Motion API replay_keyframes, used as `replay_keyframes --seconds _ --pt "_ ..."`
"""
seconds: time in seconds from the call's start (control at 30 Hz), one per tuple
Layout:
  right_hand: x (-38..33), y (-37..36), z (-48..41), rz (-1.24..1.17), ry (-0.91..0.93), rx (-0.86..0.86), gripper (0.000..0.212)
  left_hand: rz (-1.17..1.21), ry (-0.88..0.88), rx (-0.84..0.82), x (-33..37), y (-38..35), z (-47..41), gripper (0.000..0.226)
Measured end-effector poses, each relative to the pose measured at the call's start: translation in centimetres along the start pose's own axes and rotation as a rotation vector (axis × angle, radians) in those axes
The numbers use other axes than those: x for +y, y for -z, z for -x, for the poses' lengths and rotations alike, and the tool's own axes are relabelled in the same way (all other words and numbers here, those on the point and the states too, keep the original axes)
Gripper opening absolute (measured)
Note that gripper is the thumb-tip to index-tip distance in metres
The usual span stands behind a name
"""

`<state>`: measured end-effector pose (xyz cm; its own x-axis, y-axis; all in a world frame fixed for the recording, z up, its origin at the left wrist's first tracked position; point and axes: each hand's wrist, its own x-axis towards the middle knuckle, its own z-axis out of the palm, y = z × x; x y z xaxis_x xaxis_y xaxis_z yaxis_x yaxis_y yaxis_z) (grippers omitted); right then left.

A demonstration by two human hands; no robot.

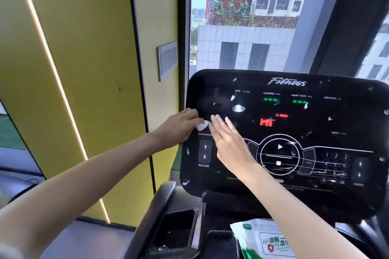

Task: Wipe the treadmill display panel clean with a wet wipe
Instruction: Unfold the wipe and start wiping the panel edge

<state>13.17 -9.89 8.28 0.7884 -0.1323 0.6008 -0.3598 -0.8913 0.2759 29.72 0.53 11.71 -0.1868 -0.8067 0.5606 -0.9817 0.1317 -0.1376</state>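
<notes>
The black treadmill display panel (328, 124) fills the right half of the view, glossy, with lit red and green readouts and white smears. A small white wet wipe (201, 125) lies against the panel's left part, above the INCLINE buttons. My left hand (179, 127) rests at the panel's left edge with its fingers on the wipe. My right hand (228, 143) lies flat on the panel, fingers straight, their tips touching the wipe from the right.
A green and white wet wipe pack (261, 239) lies on the console tray below the panel. A black cup holder (174, 233) sits to its left. A yellow wall (84, 69) stands on the left, a window (242, 17) behind the panel.
</notes>
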Motion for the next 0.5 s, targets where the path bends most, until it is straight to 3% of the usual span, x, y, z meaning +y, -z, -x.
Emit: replay_keyframes --seconds 0.07,0.17,0.3,0.33,0.43,0.5 --pt "-0.2 0.0 0.0 0.011 -0.01 -0.013 0.058 -0.008 0.009 -0.019 -0.8 0.5 0.0 0.022" --pt "-0.4 -0.1 0.0 0.018 -0.029 -0.018 0.062 0.059 0.191 0.185 -2.1 1.3 -1.5 0.018" --pt "-0.6 -0.2 -0.1 0.016 -0.034 -0.004 0.061 0.001 -0.083 -0.101 -0.5 1.1 0.5 0.031" --pt "-0.6 -0.2 -0.1 0.014 -0.038 -0.002 0.06 -0.011 -0.076 -0.122 -0.6 1.2 0.7 0.031" --pt "-0.7 -0.4 -0.5 0.011 -0.053 0.003 0.058 0.065 0.2 0.115 -1.9 1.4 -0.5 0.024" --pt "-0.8 -0.5 -0.5 0.0 -0.054 0.019 0.056 0.093 0.209 0.125 -1.2 1.4 -0.4 0.023"
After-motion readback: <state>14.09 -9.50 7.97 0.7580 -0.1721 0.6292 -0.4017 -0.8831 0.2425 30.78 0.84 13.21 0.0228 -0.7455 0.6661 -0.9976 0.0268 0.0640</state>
